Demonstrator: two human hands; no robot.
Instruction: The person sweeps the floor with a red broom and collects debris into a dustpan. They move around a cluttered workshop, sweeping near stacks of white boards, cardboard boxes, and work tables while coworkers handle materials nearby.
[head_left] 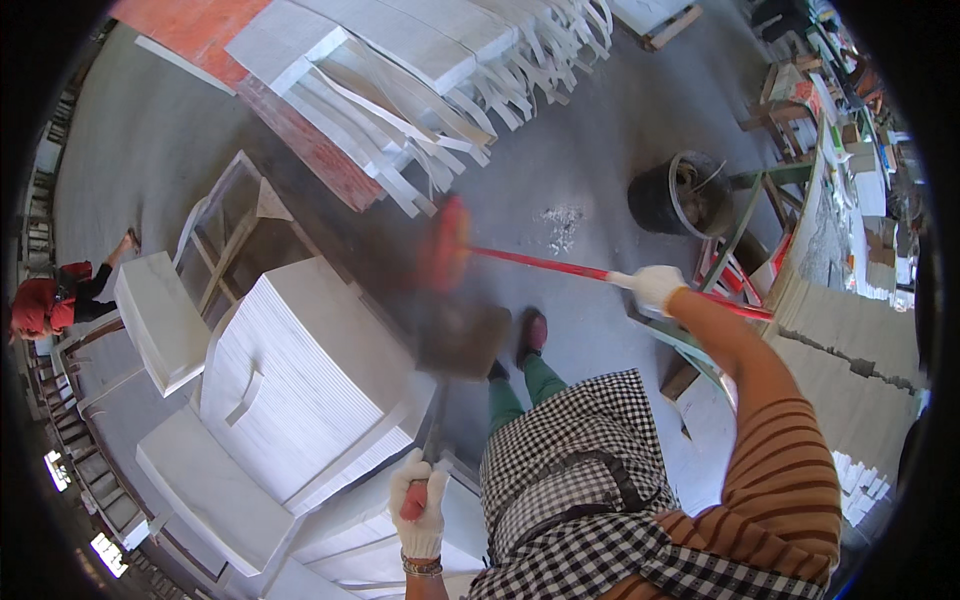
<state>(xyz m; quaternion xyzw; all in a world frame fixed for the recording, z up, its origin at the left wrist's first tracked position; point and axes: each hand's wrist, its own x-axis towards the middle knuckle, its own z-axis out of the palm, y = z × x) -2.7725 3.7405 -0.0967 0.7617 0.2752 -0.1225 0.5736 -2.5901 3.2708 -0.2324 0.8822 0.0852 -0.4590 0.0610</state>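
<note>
The left hand (418, 505), in a white glove, is nearest, low in the view; its fingers are wrapped tight round the red grip of a dustpan handle (432, 425) that runs up and away from it. At the far end of that handle the dustpan (463, 338) sits low by the floor, dark and blurred, just left of the person's shoes (531, 333). A black-and-white checked apron (570, 470) and green trousers fill the space below the pan.

The right hand (655, 287), also gloved, is stretched out at the end of an orange striped sleeve; its fingers are closed round a long red broom stick (545, 265). The stick runs left from the hand to the red broom head (446, 245), which is smeared with motion and lies just above the dustpan — touching or not, I cannot tell.

Left of the pan stand stacks of white slabs (300, 370), tight against the left hand's side. Beyond the broom head, a small patch of pale dust (562, 225) lies on the grey floor (580, 150). Farther right is a black bucket (680, 195) beside a green metal frame. At the top, more white strips (440, 80) lean in rows over a red board. Far left, another person in red (45, 305) bends low among the slabs.
</note>
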